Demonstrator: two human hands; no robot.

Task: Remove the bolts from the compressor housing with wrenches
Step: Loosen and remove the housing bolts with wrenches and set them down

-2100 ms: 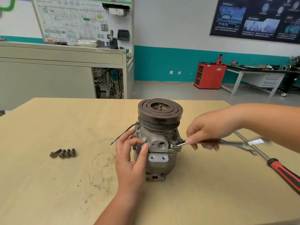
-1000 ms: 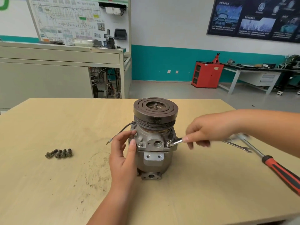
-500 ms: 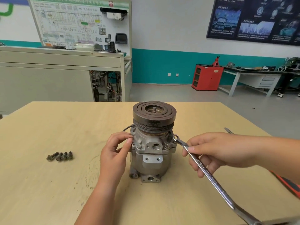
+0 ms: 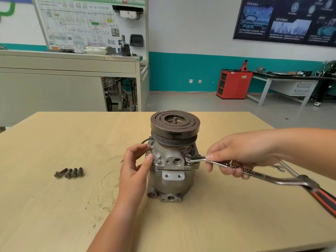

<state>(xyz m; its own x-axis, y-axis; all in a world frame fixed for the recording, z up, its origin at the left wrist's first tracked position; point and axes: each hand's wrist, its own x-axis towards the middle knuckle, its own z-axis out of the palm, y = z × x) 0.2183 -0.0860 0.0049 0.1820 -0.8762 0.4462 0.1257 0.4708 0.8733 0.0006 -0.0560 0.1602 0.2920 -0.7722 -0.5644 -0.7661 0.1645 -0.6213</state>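
Your left hand (image 4: 135, 168) pinched the compressor housing (image 4: 172, 179) steady while your right hand (image 4: 234, 157) gripped the wrench (image 4: 261, 176) seated on its right-side bolt (image 4: 189, 159).

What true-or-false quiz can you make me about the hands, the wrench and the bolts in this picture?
1. The right hand holds a wrench with its end on the compressor's right side. True.
2. Four loose bolts lie on the table, left of the compressor. True.
3. The left hand holds a screwdriver. False: it holds the compressor's left side and no tool.
4. The compressor lies on its side. False: it stands upright, with the round pulley on top.
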